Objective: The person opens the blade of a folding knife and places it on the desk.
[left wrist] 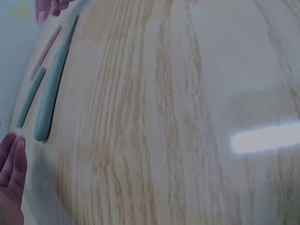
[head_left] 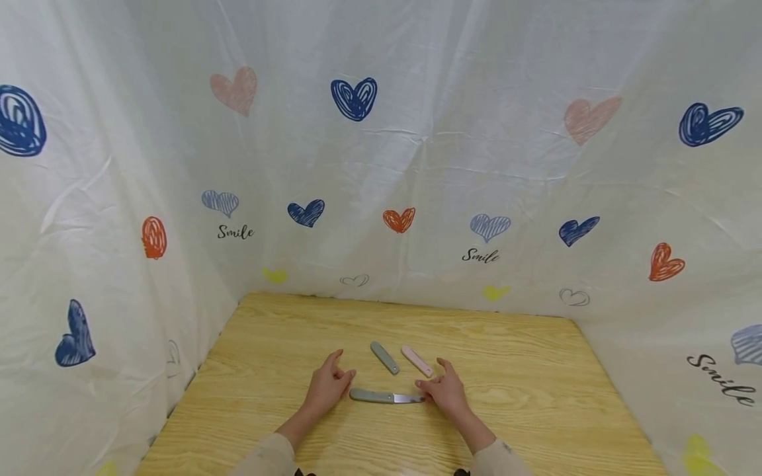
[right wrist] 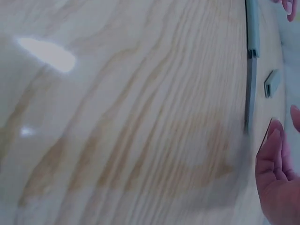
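An unfolded folding knife with a sage-green handle (head_left: 372,396) and a bare metal blade (head_left: 407,398) lies crosswise on the wooden table. Beyond it, a folded green knife (head_left: 384,357) and a slim pink piece (head_left: 417,361), apparently another folded knife, lie slanted side by side. My left hand (head_left: 324,387) hovers by the handle's end, fingers loose and holding nothing; the left wrist view shows a gap between it and the handle (left wrist: 50,93). Near the blade tip is my right hand (head_left: 446,391), fingers relaxed, apart from the blade (right wrist: 251,93) in the right wrist view.
The wood-grain table (head_left: 286,330) carries these pieces near its middle. A white curtain (head_left: 417,158) printed with hearts and "Smile" hangs behind and along both sides, meeting the table's edges. Light glares off the tabletop in both wrist views.
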A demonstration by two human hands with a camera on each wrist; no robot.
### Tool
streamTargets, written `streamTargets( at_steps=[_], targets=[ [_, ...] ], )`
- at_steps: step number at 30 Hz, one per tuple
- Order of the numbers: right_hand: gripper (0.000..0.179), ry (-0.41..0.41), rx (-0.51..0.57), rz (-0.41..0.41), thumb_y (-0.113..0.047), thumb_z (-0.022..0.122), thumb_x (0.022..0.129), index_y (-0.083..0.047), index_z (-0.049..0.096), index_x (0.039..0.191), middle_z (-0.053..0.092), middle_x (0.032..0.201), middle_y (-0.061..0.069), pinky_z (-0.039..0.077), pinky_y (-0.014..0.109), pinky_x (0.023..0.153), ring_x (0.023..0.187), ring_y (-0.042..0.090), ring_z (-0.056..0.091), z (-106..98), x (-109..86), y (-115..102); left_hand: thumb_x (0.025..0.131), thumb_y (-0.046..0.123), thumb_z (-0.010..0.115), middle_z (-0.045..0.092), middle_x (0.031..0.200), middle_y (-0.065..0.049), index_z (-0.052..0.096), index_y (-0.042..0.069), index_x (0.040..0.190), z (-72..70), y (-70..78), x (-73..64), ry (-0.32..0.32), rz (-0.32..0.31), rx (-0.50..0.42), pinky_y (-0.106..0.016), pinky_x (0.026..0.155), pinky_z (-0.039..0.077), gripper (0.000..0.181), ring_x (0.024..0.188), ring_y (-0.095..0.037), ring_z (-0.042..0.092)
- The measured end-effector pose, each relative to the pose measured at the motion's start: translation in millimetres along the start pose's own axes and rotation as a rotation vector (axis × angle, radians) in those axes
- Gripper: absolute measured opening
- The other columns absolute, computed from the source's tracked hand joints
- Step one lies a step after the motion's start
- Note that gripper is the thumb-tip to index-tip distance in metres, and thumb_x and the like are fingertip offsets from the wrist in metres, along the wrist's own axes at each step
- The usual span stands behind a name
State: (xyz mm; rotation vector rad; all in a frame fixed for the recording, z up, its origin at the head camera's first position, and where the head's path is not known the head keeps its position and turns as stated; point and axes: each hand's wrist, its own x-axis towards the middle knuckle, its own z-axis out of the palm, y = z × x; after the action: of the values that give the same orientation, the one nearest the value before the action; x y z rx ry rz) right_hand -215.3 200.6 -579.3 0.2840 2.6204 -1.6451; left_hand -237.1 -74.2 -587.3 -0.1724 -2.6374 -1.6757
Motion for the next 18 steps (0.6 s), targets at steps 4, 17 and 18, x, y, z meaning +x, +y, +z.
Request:
streamTargets(
  at_steps=[4,17,18],
  targets=[
    [0.065,-0.015,-0.051,-0.130,-0.017,0.079,0.080,0.006,0.049,0.132,0.062,0.084,0.008,0.049,0.023,0.058,0.071,0.012,0.057,11,6.7,-13,0.091,0.017,0.068,0.068,0.083,-0.003,0.046,-0.002,0.139,3.1,3.0,7.7,0.038,0.030,0.014,-0.019,0.060,0.049,0.057,0.065,-0.005,0.058],
    [0.040,-0.029,-0.169,-0.304,-0.008,0.077,0.080,0.008,0.060,0.113,0.058,0.096,0.018,0.046,0.024,0.068,0.082,0.019,0.055,45,21.1,-26,0.084,0.016,0.075,0.059,0.121,-0.026,0.041,-0.002,0.143,17.7,11.0,20.1,0.020,-0.092,-0.011,-0.037,0.075,0.057,0.069,0.095,-0.033,0.067],
    [0.040,-0.029,-0.175,-0.304,-0.008,0.076,0.080,0.008,0.060,0.113,0.058,0.096,0.018,0.045,0.024,0.068,0.082,0.019,0.054,47,21.3,-26,0.084,0.016,0.075,0.058,0.122,-0.026,0.041,-0.001,0.143,18.9,10.9,20.9,0.027,-0.109,-0.001,-0.037,0.075,0.057,0.071,0.093,-0.032,0.067]
  ],
)
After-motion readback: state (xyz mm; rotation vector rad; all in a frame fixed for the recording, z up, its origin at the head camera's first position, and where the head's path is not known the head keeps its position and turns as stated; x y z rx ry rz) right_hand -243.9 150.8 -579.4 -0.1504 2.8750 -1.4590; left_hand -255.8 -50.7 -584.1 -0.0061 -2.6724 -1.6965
